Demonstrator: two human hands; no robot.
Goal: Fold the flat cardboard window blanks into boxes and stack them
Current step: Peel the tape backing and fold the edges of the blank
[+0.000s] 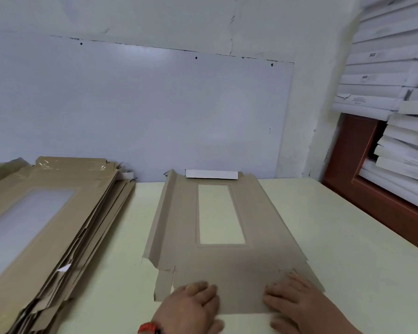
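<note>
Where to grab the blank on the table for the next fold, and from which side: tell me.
Probably the long left flap of the blank. It already stands up along its crease, so fingers could slip under its outer edge from the left. The rest lies flat on the table, pressed at the near end by the left hand and right hand.

Matt brown cardboard blank with clear film window lies on smooth, pale surface; stacked blanks show glossy film.

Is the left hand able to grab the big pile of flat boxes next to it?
Probably yes. The left hand lies flat on the blank, and only bare table shows between it and the pile.
</note>
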